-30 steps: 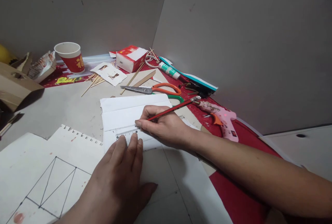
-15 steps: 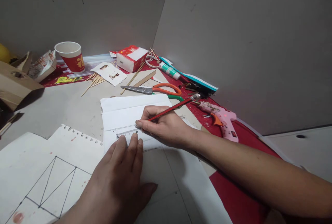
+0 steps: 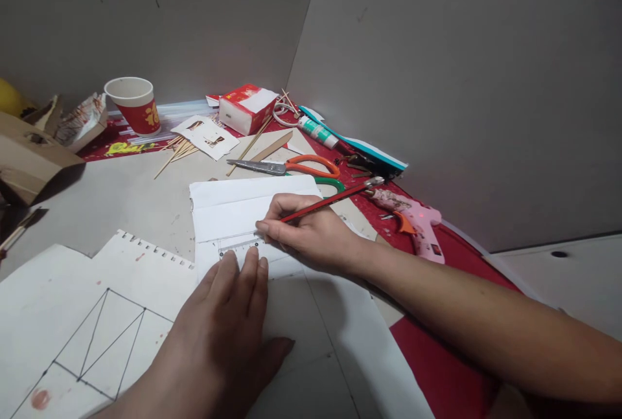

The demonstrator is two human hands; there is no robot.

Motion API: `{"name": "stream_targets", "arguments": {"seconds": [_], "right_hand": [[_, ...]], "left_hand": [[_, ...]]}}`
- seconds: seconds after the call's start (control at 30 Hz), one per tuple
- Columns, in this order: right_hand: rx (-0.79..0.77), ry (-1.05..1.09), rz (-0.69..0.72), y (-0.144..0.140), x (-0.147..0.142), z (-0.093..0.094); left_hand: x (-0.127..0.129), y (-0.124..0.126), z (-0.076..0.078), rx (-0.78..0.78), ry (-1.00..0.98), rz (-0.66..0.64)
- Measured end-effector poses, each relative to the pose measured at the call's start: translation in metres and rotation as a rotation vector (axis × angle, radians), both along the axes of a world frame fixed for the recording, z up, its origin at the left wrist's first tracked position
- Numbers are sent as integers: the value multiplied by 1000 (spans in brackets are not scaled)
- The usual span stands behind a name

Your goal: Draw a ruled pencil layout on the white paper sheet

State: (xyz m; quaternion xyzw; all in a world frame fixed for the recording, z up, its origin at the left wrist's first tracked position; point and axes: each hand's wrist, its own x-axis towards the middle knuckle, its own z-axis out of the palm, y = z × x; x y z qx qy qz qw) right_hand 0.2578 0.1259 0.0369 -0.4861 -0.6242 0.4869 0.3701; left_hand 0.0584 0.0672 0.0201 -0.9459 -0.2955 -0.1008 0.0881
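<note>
Right fingers: the right hand (image 3: 311, 234) pinched a slim red pencil (image 3: 324, 202) between thumb and forefinger, tip down at the ruler's edge, the shaft slanting up toward 2 o'clock to a metal cap.
Left fingers: the left hand (image 3: 221, 335) lay flat, fingers pressed together, tips bearing on a clear plastic ruler (image 3: 238, 247); the thumb stuck out toward 3 o'clock.
Ruler: thin, transparent, with printed marks, lying across a white folded sheet (image 3: 233, 208) between the two hands.
Folded sheet: smooth white paper, creased lengthwise, on the grey tabletop (image 3: 121, 202).
Spiral page: at 9 o'clock of the left hand, a torn-edged white notebook page (image 3: 72, 315) with black ruled triangles.
Beyond, at 12 o'clock: orange-handled steel scissors (image 3: 286, 166), flat wooden sticks (image 3: 265, 140), a red-and-white tissue pack (image 3: 245, 108).
At 2 o'clock: a pink glue gun (image 3: 413, 221) on red cloth (image 3: 437, 367).
At 10 o'clock: a red-and-white paper cup (image 3: 131, 105).
</note>
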Motion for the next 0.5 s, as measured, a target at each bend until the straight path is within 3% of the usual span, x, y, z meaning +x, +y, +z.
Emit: {"name": "stream_targets", "arguments": {"seconds": [0.13,0.27,0.33,0.4,0.5], "right_hand": [[113,-7,26,-9,5,27],[450,-450,173,-21,28,52],[505,-715,274,-30,43,52],[456,-898,342,-41,56,47],[448,-963,332,-58,70,35]], "left_hand": [[-1,-1,6,41,-56,36],[-8,-8,9,43,-73,30],[-11,-11,11,10,-77,7],[-14,-13,15,-60,-77,-19],[-19,-7,30,-233,-96,-31]]}}
